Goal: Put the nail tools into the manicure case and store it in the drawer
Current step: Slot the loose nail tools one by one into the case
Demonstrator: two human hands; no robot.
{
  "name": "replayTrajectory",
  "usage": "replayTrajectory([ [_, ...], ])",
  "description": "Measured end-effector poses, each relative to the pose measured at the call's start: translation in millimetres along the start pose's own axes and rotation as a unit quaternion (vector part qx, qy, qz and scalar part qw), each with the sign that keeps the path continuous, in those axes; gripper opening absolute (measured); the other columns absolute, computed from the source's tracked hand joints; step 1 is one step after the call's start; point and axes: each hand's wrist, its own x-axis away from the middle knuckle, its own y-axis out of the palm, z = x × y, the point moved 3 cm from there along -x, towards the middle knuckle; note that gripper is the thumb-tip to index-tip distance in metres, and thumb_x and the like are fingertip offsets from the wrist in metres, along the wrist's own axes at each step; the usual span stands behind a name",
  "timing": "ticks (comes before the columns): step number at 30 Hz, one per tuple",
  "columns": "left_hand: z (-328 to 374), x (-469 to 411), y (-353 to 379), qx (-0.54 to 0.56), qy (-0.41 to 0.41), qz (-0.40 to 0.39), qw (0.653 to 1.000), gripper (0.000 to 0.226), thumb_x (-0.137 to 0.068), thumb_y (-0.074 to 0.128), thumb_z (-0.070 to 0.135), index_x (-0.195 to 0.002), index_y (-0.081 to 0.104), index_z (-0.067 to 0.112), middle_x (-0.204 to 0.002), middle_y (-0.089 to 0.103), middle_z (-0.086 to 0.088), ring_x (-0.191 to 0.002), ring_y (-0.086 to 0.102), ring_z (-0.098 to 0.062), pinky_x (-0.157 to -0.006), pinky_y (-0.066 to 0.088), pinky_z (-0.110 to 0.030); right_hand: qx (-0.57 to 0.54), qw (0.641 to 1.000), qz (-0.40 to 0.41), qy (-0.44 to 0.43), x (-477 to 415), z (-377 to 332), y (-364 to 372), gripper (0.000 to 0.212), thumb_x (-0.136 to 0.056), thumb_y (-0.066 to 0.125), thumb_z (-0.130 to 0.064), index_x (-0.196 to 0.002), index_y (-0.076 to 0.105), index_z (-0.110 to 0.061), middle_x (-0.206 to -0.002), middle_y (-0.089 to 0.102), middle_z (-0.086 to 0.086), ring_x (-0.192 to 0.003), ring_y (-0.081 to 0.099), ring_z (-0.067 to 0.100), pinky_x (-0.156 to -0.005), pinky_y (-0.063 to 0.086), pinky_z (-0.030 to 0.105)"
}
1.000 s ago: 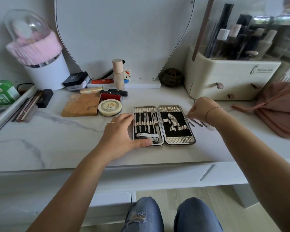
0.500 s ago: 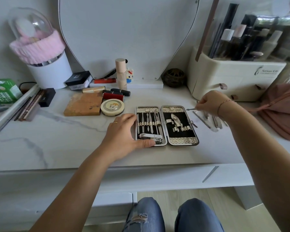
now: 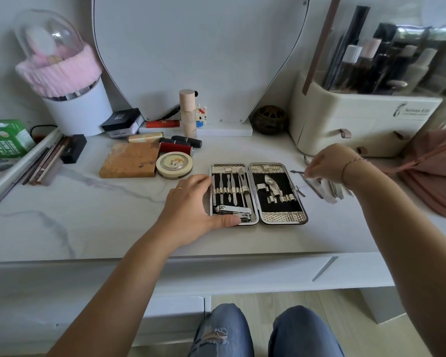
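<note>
The manicure case [image 3: 281,218] lies open on the marble vanity top. Its left half holds several metal tools and a nail clipper [image 3: 233,210]; the right half shows mostly bare loops on black lining. My left hand [image 3: 191,210] grips the case's left edge, thumb along the front corner. My right hand [image 3: 327,163], right of the case, pinches a thin metal nail tool [image 3: 298,172] with its tip pointing left. Several loose nail tools [image 3: 330,190] lie on the top under and beside that hand.
A cream cosmetics organiser [image 3: 358,124] stands behind my right hand, a pink bag [image 3: 433,173] at far right. A round compact [image 3: 173,164], wooden block [image 3: 129,161] and lipsticks sit left of the case. The drawer front [image 3: 242,274] with a slim handle [image 3: 324,268] runs below the top.
My right hand lifted slightly off the loose tools with one thin tool pinched in it. My left hand stayed on the case.
</note>
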Motion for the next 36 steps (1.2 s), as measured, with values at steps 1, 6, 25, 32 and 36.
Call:
replayTrajectory([
  [1,0.3,0.0,-0.1,-0.001,0.001,0.001,1.000,0.115,-0.041,0.049,0.087,-0.138,0.039,0.026,-0.138,0.039,0.009,-0.129,0.031,-0.012,-0.110,0.025,-0.033,-0.023,1.000,0.011,-0.005,2.2,-0.1,-2.9,0.009,-0.076,0.067,-0.019,-0.078,0.074,-0.013,-0.068,0.063,0.004,-0.074,0.058,0.022,-0.062,0.042,0.024],
  [6,-1.2,-0.8,0.5,0.003,0.004,0.004,1.000,0.111,-0.042,0.051,0.087,-0.136,0.041,0.028,-0.137,0.040,0.009,-0.128,0.033,-0.012,-0.109,0.027,-0.035,-0.270,0.958,-0.004,-0.101,17.0,-27.6,-3.3,0.005,-0.082,0.068,-0.019,-0.084,0.070,-0.014,-0.062,0.057,-0.002,-0.057,0.045,0.009,-0.051,0.039,0.016],
  [25,-0.5,-1.1,-0.1,-0.016,0.008,0.008,1.000,0.108,-0.044,0.047,0.087,-0.135,0.041,0.028,-0.135,0.041,0.008,-0.127,0.033,-0.014,-0.107,0.027,-0.034,-0.521,0.836,-0.167,-0.040,2.8,-128.7,66.7,0.012,-0.086,0.060,0.000,-0.077,0.055,-0.004,-0.053,0.063,0.011,-0.043,0.065,0.013,-0.041,0.053,0.020],
  [32,-0.3,-2.1,0.9,-0.030,0.002,0.005,1.000,0.110,-0.043,0.048,0.087,-0.135,0.041,0.027,-0.136,0.041,0.008,-0.127,0.032,-0.014,-0.107,0.027,-0.035,-0.375,0.907,-0.186,-0.051,-10.3,-133.3,65.6,0.016,-0.085,0.065,-0.008,-0.070,0.059,-0.012,-0.046,0.054,0.001,-0.028,0.041,0.002,-0.030,0.030,0.011],
  [36,0.8,-1.6,0.2,-0.037,0.002,0.002,0.999,0.110,-0.043,0.048,0.088,-0.135,0.040,0.026,-0.136,0.040,0.008,-0.127,0.031,-0.013,-0.105,0.025,-0.032,-0.294,0.927,-0.226,-0.054,-17.2,-139.5,66.0,0.016,-0.087,0.062,-0.012,-0.072,0.059,-0.010,-0.046,0.050,0.000,-0.033,0.035,0.005,-0.030,0.024,0.012],
])
